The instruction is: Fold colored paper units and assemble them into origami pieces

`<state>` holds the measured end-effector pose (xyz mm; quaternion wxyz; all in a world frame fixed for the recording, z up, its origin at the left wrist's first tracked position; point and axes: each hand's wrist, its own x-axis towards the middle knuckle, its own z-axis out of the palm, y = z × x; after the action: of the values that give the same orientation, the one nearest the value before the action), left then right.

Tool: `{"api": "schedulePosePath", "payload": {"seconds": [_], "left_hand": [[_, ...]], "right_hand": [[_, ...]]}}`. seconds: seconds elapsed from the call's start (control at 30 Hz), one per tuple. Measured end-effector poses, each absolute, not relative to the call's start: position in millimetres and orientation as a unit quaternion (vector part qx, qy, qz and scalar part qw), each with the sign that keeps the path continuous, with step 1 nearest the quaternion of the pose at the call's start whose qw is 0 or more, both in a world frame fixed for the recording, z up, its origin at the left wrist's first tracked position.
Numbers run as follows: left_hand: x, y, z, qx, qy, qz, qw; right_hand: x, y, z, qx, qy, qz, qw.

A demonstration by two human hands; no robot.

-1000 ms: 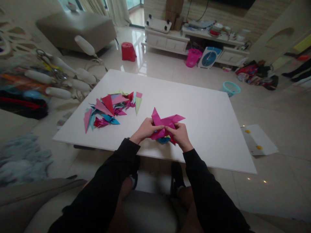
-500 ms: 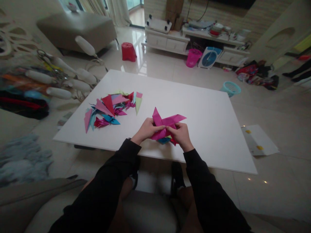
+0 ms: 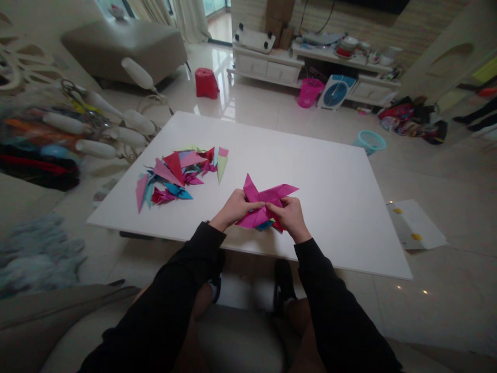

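Between my two hands is a pink folded paper pinwheel shape point(image 3: 272, 194) with pointed arms, held above the near edge of the white table point(image 3: 310, 166). My left hand point(image 3: 238, 208) pinches it from the left, thumb pressed near the middle. From the right, my right hand point(image 3: 289, 215) grips it with the thumb close to the same spot. Beneath it, partly hidden, blue folded paper point(image 3: 265, 225) and red paper point(image 3: 278, 226) show. To the left lies a pile of colourful folded paper pieces point(image 3: 174, 167), in pink, red, blue and pale green.
A lamp with white shades point(image 3: 135, 74) stands at the table's left edge. Beyond the table are a red stool point(image 3: 206, 84), a pink basket point(image 3: 310, 93) and a box fan point(image 3: 336, 92). A light blue basket point(image 3: 370, 141) stands by the far right corner.
The lower-left arm of the pink paper now spreads out farther to the left and down, covering more of the blue paper below. Both hands keep their grip in nearly the same place.
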<state>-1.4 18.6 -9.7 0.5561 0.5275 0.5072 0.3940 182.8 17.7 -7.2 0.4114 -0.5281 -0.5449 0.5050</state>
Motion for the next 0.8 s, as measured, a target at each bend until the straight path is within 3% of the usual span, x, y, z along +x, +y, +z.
{"api": "schedulePosePath", "payload": {"seconds": [0.3,0.53,0.8], "left_hand": [[-1,24,-15,0.421,0.458,0.426,0.656],[-12,34,-15,0.379,0.511,0.428,0.642],[-21,41,-13,0.405,0.539,0.410,0.614]], "right_hand": [[190,24,-12,-0.513,-0.488,0.560,0.430],[213,32,-39,-0.543,-0.470,0.488,0.496],[321,113,-59,-0.667,-0.259,0.392,0.578]]}}
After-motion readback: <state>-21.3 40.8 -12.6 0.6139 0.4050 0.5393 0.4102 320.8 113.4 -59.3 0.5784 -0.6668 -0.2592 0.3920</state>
